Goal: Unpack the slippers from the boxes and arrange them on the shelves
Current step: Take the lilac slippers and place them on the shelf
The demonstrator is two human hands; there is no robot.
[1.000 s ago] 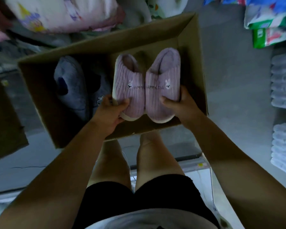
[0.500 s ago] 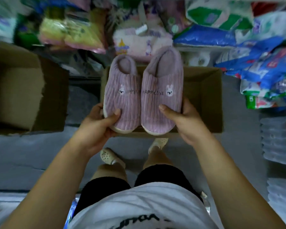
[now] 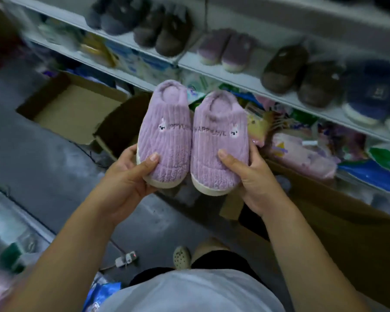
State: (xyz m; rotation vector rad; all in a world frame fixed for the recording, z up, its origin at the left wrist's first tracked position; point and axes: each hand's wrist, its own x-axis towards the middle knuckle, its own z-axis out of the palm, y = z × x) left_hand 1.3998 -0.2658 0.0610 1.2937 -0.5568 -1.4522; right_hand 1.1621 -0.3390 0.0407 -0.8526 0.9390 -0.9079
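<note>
I hold a pair of fluffy purple slippers side by side in the air, toes toward me. My left hand [image 3: 131,174] grips the toe of the left slipper [image 3: 164,136], thumb on top. My right hand [image 3: 252,176] grips the toe of the right slipper [image 3: 218,140] the same way. Each slipper has a small bunny face and lettering across its top. Behind them runs a white shelf [image 3: 245,82] with several slipper pairs: dark grey, brown, another purple pair [image 3: 225,49], and navy at the far right. A brown cardboard box [image 3: 338,221] stands below my right arm.
An open cardboard box [image 3: 77,106] lies on the grey floor at the left, a darker one [image 3: 119,127] right behind the slippers. Packaged goods fill the lower shelf [image 3: 302,152]. A power strip [image 3: 126,258] lies on the floor near my foot.
Both hands have lifted the purple pair out of the box and up toward the shelf. My view has swung up and right, so the slipper shelf is now in sight.
</note>
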